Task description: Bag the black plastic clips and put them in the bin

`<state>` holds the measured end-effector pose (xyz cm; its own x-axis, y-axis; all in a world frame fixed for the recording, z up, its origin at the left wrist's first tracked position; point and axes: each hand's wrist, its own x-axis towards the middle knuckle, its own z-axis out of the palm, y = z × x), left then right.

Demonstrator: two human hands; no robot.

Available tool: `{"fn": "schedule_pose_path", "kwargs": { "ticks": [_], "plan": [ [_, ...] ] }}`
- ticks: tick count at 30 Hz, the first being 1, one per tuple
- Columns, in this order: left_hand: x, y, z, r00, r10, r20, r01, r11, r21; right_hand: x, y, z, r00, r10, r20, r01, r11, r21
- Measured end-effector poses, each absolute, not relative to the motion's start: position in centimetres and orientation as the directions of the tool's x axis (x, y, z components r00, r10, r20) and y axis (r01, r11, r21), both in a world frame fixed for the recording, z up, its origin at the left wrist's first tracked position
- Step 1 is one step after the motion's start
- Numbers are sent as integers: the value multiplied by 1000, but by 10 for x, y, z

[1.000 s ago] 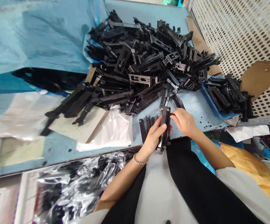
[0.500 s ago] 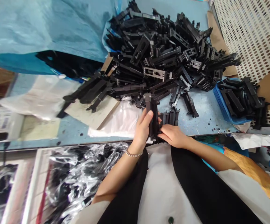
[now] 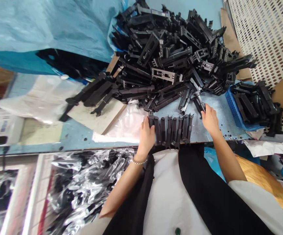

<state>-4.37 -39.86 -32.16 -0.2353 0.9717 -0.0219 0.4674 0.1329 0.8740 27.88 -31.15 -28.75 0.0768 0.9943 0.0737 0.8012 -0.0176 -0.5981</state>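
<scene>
My left hand [image 3: 147,135] curls round the leftmost part [image 3: 151,121] in a row of slim, hard-edged black parts [image 3: 173,129] along the blue table [image 3: 79,140]'s edge; my right hand [image 3: 210,120] pinches a loose part [image 3: 198,103] at the foot of a tangled, slotted black heap [image 3: 166,60]. To the right, a blue lattice basket [image 3: 232,109] brims with similar pieces [image 3: 246,105].
</scene>
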Motion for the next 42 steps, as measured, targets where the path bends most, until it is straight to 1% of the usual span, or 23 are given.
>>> {"fn": "schedule_pose_path", "kwargs": {
  "ticks": [4,6,7,8,9,11,13,15,17,19,21,22,23,24,26,28,29,31,33,35,37,40,42],
  "plan": [
    [-19,-399,-320,-199,977,81,504,31,863,293,-318,-279,130,986,-105,577,-161,-801],
    [-12,-401,-305,-174,974,142,502,-37,864,288,-332,-267,85,975,-206,371,-223,-902],
    [-8,-402,-295,-145,978,152,464,-68,883,281,-341,-260,37,968,-249,257,-250,-934],
    [-2,-402,-285,-97,985,143,386,-95,918,271,-351,-255,-33,958,-286,151,-278,-949],
    [4,-401,-274,-29,992,122,262,-110,959,259,-361,-250,-124,939,-320,64,-314,-947],
    [18,-397,-253,124,991,39,-66,-31,997,235,-377,-243,-316,875,-366,-28,-394,-919],
    [29,-391,-237,236,968,-80,-347,161,924,217,-387,-238,-426,827,-366,9,-401,-916],
    [33,-385,-228,267,943,-198,-483,309,819,212,-388,-231,-384,871,-306,156,-265,-952],
    [30,-382,-224,276,924,-266,-521,376,766,217,-382,-221,-270,951,-151,338,-53,-939],
    [26,-383,-224,318,898,-305,-513,433,741,223,-373,-209,-208,977,47,497,147,-855],
    [26,-387,-224,388,862,-328,-491,494,718,223,-362,-202,-245,949,197,591,308,-746],
    [26,-389,-224,410,849,-333,-481,511,712,220,-356,-201,-271,935,228,602,349,-718],
    [28,-391,-224,414,846,-336,-471,515,716,217,-351,-201,-291,932,218,590,354,-726],
    [29,-392,-224,401,851,-339,-463,507,727,213,-346,-203,-302,938,172,557,320,-766],
    [28,-393,-223,343,870,-354,-446,483,754,204,-339,-208,-329,944,20,450,176,-876],
    [24,-391,-223,268,883,-386,-447,469,762,197,-338,-212,-392,916,-81,362,73,-929],
    [20,-389,-224,235,882,-408,-455,470,756,195,-341,-213,-444,893,-78,350,93,-932],
    [12,-386,-225,177,880,-441,-482,469,740,189,-354,-213,-572,820,-2,388,268,-882],
    [7,-386,-226,141,878,-457,-499,462,733,183,-372,-214,-671,738,72,440,475,-762],
    [6,-389,-229,123,884,-452,-492,450,745,175,-390,-218,-698,710,89,485,561,-671],
    [6,-394,-235,73,903,-423,-441,410,799,170,-402,-224,-679,733,34,519,512,-684],
    [-3,-404,-245,-59,939,-340,-297,309,904,172,-401,-229,-687,715,-127,522,365,-771],
    [-18,-406,-250,-127,936,-327,-227,294,929,181,-383,-228,-654,741,-153,548,324,-771]
  ]
}}
